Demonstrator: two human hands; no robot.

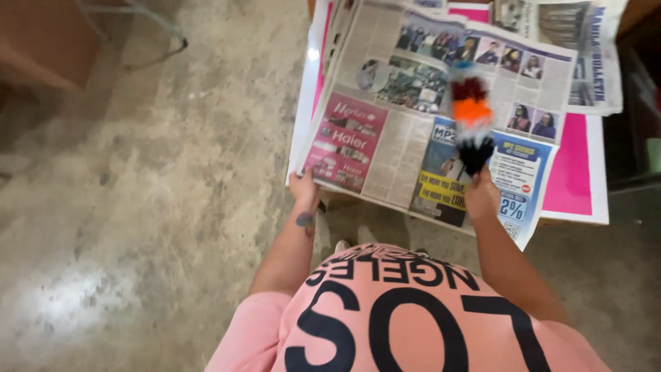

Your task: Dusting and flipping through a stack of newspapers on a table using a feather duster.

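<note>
The right hand [482, 196] is closed around the black handle end of a small feather duster [471, 117], whose orange, dark red and pale tufts blur with motion. Taking the open newspaper [413, 138] as the landmark, the duster lies over its right half, its long axis running from the hand at the paper's near edge straight away from the person toward the far edge. The tufts sit beyond the hand, above the photo columns; whether they touch the page I cannot tell through the blur.

The left hand [303, 187] is at the newspaper's near left corner, fingers curled on the edge as if pinning it down, well apart from the duster. The right hand is plainly the nearer one to it.

Under the newspaper a pink sheet [571, 172] with a white border shows on the right side, and a second newspaper [585, 48] lies past its far right corner. The table beneath is almost wholly covered. Bare concrete floor [172, 172] spreads left of the newspaper.
</note>
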